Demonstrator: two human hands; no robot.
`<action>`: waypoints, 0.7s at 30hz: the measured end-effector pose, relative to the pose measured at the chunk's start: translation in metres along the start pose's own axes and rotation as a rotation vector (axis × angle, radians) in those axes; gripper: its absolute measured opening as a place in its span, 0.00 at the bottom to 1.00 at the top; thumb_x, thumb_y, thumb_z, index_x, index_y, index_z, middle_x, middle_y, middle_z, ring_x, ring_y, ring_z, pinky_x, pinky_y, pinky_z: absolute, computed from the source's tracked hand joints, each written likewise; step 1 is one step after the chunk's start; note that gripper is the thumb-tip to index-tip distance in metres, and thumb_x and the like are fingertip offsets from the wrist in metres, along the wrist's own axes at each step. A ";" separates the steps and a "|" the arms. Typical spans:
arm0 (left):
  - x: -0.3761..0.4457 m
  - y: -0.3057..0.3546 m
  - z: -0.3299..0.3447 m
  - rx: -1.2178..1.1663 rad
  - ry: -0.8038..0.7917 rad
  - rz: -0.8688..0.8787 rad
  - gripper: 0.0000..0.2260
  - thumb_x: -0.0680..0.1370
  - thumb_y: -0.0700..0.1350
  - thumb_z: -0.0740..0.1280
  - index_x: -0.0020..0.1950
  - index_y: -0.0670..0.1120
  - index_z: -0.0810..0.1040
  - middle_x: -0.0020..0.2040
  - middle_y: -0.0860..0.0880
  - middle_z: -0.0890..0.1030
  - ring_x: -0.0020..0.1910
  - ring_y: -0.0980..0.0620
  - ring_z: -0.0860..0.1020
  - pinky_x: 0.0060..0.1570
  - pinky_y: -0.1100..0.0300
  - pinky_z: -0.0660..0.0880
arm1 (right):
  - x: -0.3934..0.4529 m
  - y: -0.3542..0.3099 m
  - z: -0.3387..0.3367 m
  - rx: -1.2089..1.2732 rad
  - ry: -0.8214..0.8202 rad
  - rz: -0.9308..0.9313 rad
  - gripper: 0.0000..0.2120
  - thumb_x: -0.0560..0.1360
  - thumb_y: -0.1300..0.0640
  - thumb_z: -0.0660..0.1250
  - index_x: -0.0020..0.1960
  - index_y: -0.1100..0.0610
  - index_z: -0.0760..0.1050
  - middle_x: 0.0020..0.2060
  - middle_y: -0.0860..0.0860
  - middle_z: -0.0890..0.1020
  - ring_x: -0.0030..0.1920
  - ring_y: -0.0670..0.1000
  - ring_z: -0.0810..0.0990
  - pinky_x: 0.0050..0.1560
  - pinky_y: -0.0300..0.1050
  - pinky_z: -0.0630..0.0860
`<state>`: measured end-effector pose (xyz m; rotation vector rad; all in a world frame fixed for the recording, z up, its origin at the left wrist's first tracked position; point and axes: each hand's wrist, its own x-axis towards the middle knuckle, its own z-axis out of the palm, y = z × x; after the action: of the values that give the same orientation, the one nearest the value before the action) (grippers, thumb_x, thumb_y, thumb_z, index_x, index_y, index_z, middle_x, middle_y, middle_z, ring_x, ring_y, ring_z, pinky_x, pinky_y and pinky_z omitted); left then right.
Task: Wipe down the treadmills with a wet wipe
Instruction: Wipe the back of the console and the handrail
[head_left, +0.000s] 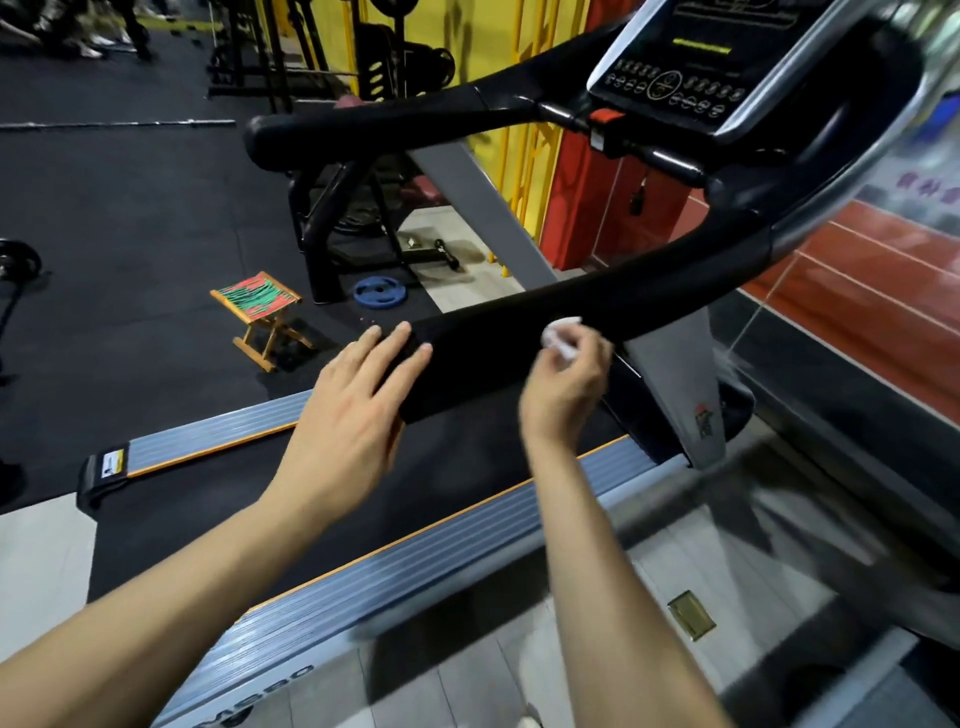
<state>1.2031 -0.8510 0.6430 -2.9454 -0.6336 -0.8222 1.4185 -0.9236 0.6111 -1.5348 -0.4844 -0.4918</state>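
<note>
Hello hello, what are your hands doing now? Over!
Left hand flat on the near handrail. Right hand pinching the wet wipe against that handrail. Nothing in the way.

Dim indoor light, glare on console (675, 73) (right edge motion-blurred), wide-angle warping

Head view, down, close over treadmill (519, 364)

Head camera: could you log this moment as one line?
left hand: flat on handrail | right hand: pinches wet wipe against handrail | console: untouched
</note>
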 end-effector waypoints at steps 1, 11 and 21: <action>0.003 0.004 0.001 0.036 -0.007 0.037 0.36 0.70 0.32 0.71 0.78 0.42 0.68 0.79 0.41 0.66 0.77 0.36 0.64 0.75 0.41 0.63 | 0.021 0.008 -0.002 0.014 0.064 0.100 0.12 0.68 0.73 0.62 0.46 0.62 0.79 0.45 0.55 0.81 0.47 0.56 0.80 0.53 0.53 0.77; 0.041 0.029 0.022 0.185 -0.043 0.111 0.33 0.74 0.43 0.65 0.79 0.40 0.64 0.80 0.39 0.64 0.79 0.38 0.61 0.79 0.42 0.55 | -0.065 -0.002 -0.003 -0.008 -0.301 -0.130 0.18 0.75 0.70 0.65 0.61 0.55 0.76 0.58 0.49 0.75 0.58 0.50 0.77 0.60 0.43 0.75; 0.066 0.049 0.034 0.200 -0.048 0.091 0.30 0.77 0.45 0.54 0.80 0.39 0.64 0.80 0.41 0.64 0.79 0.40 0.62 0.78 0.42 0.57 | 0.080 0.071 -0.016 -0.012 0.073 0.190 0.12 0.71 0.74 0.61 0.48 0.62 0.77 0.48 0.52 0.78 0.49 0.56 0.80 0.54 0.54 0.79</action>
<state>1.2903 -0.8672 0.6513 -2.7969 -0.5447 -0.6413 1.5251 -0.9408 0.6002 -1.5506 -0.2763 -0.4022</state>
